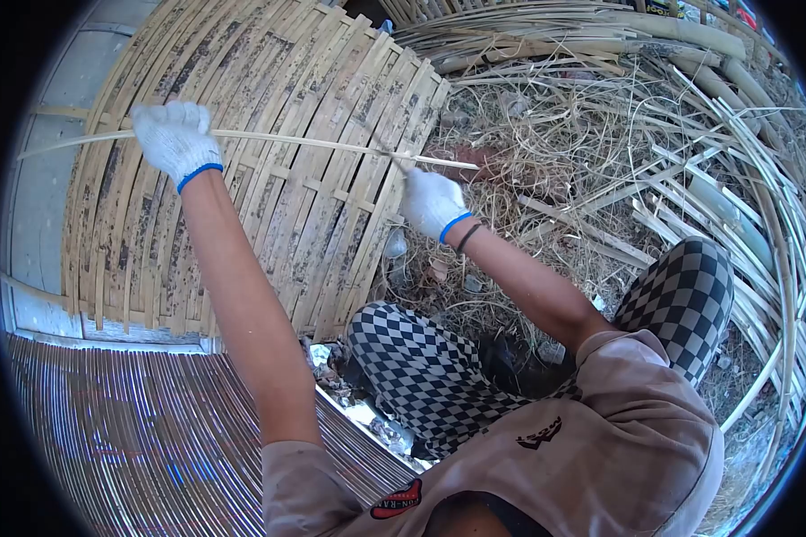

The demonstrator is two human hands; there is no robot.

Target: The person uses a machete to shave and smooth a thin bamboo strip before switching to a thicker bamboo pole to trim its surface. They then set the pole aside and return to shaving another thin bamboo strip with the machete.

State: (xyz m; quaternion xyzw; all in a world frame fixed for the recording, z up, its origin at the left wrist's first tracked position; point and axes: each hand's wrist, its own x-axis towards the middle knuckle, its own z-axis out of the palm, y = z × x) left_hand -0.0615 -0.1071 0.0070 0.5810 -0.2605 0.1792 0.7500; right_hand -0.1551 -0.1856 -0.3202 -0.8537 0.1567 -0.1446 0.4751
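A long, pale bamboo strip runs across the upper middle of the head view. My left hand, in a white glove with a blue cuff, is closed around it toward its left end. My right hand, gloved the same way, is closed near the other end. From its fingers a thin, dark, blade-like tool points up and left, crossing the strip; its handle is hidden in the glove. Beneath the strip lies a woven bamboo panel of flat slats.
Bamboo shavings litter the ground at the right. Long split strips and thicker bamboo poles lie along the right and far edges. A ribbed mat is at the lower left. My checkered trouser legs are bent close by.
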